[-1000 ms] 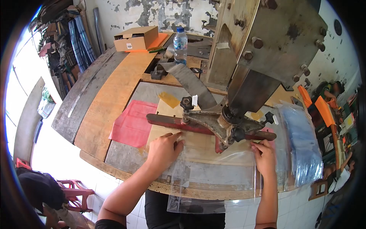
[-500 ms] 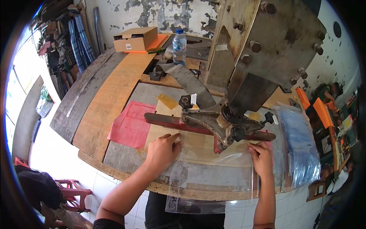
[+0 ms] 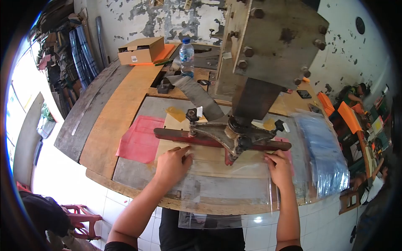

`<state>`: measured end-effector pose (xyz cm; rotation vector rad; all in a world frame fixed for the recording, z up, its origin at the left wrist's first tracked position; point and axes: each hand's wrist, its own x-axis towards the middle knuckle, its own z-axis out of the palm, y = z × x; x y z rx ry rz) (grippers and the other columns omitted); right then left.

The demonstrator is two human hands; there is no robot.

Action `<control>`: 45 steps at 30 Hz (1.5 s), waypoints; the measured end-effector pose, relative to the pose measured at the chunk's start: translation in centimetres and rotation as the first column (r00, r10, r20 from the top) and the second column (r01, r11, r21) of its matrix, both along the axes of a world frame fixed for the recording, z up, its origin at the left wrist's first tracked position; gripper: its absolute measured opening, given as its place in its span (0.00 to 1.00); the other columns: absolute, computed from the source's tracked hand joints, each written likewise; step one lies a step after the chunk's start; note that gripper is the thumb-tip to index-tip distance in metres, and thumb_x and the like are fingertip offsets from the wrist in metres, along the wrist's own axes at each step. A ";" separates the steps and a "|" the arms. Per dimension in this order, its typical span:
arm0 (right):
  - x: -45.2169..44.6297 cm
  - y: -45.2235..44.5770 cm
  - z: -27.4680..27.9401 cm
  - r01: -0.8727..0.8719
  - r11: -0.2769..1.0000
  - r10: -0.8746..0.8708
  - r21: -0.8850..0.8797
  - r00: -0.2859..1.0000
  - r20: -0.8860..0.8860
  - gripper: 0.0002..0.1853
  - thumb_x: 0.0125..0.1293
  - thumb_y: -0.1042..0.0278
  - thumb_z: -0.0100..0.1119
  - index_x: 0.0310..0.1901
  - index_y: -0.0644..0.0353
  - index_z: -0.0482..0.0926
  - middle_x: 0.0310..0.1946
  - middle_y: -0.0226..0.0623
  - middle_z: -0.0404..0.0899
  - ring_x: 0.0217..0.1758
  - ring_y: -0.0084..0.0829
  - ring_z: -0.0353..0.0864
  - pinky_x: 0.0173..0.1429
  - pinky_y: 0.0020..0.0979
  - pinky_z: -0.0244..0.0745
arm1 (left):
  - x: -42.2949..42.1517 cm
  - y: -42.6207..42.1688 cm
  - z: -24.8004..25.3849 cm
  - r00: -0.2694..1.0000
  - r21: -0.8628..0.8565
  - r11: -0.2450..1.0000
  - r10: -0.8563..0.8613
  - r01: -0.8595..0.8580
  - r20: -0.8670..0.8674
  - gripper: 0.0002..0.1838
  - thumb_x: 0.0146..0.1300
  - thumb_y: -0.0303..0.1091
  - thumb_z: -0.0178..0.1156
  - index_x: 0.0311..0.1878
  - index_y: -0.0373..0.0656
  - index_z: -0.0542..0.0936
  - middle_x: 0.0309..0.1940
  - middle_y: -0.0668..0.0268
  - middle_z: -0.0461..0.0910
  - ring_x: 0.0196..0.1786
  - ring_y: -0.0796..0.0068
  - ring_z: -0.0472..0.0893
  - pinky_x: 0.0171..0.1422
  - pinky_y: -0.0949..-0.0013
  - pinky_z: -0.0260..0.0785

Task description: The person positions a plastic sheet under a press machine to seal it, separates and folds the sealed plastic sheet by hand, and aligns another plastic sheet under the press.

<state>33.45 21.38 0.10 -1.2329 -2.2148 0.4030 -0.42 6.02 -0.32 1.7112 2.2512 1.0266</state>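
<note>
A clear plastic sheet point(image 3: 228, 196) lies over the worktable's front edge, its lower end hanging above my lap. Its far edge reaches the long red-sided bar point(image 3: 264, 144) of a press machine point(image 3: 236, 129). Resting on the sheet's left side is my left hand point(image 3: 172, 166), index finger stretched toward the bar and thumb apart. At the right side, my right hand point(image 3: 279, 167) pinches the sheet's edge between thumb and fingers, just below the bar. A pale board point(image 3: 217, 167) shows beneath the plastic. Whether the bar touches the sheet is hard to see.
Pink cloth point(image 3: 138, 140) lies left of the bar. A stack of clear bluish plastic sheets point(image 3: 322, 154) sits at right. Farther back are a water bottle point(image 3: 186, 58) and a cardboard box point(image 3: 141, 51). The machine's column point(image 3: 255, 100) rises over the table. Another person point(image 3: 356, 94) is at far right.
The camera view has shifted, so the machine and table sit a little farther left in the picture. Both hands keep their places on the plastic sheet beside the bar.
</note>
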 end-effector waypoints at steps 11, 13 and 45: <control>0.7 -0.6 0.1 -0.087 0.994 0.089 0.072 0.995 -0.033 0.10 0.69 0.74 0.64 0.50 0.65 0.87 0.43 0.45 0.83 0.45 0.47 0.84 0.49 0.41 0.79 | -0.8 -1.3 -1.0 0.974 0.130 0.976 -0.156 0.178 -0.163 0.14 0.66 0.37 0.66 0.53 0.45 0.89 0.33 0.58 0.83 0.34 0.54 0.84 0.42 0.54 0.77; 1.2 -1.3 0.1 -0.110 0.989 0.114 0.102 0.993 -0.031 0.10 0.70 0.74 0.63 0.50 0.65 0.86 0.43 0.44 0.83 0.45 0.48 0.84 0.50 0.42 0.79 | -0.5 -2.2 -0.4 0.972 0.076 0.981 -0.165 0.180 -0.168 0.14 0.66 0.36 0.67 0.52 0.44 0.89 0.34 0.59 0.82 0.34 0.55 0.84 0.42 0.55 0.77; -5.9 -30.8 -6.7 -0.780 0.539 0.379 0.318 -0.113 -0.918 0.20 0.68 0.49 0.65 0.55 0.52 0.83 0.58 0.33 0.83 0.64 0.32 0.78 0.74 0.46 0.62 | 19.0 -17.2 1.9 0.613 0.881 0.424 -0.759 0.209 0.220 0.08 0.65 0.30 0.62 0.32 0.35 0.84 0.30 0.59 0.83 0.34 0.61 0.84 0.49 0.55 0.79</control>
